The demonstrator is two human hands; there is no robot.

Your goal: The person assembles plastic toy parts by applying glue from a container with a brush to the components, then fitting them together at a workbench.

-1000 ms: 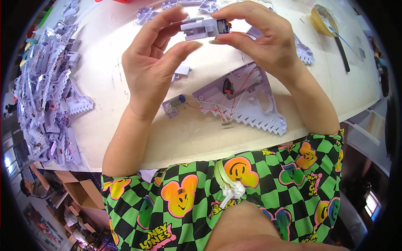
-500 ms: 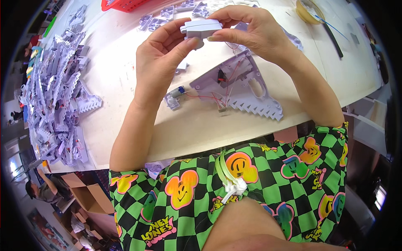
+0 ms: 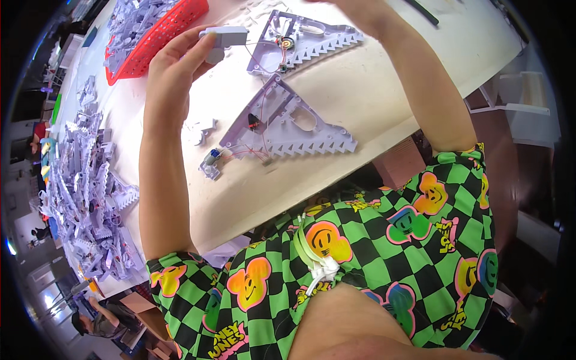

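A small pale-grey plastic block-shaped part [image 3: 228, 37] is pinched between the thumb and fingers of my left hand [image 3: 174, 66], raised above the table. My right hand [image 3: 351, 7] reaches to the top edge of the view, where its fingers are cut off. Below the hands lies a lilac saw-toothed plastic shell half [image 3: 279, 129] with a handle hole, thin wires and a small black piece inside. Its wires run to a little blue-ended motor [image 3: 212, 157] in a plastic mount. Farther back rests another toothed shell half [image 3: 270, 42] with wires and a round component.
A red perforated basket [image 3: 162, 39] full of grey plastic parts stands at the far left. Along the table's left side is a large heap of toothed shell parts [image 3: 90, 192]. A black rod-like handle [image 3: 423, 12] lies at the far right. Another person [image 3: 105, 318] is at lower left.
My right hand has let go of the grey part and moved up to the view's top edge. My left hand keeps it, now farther left. The view has shifted, showing more of the basket.
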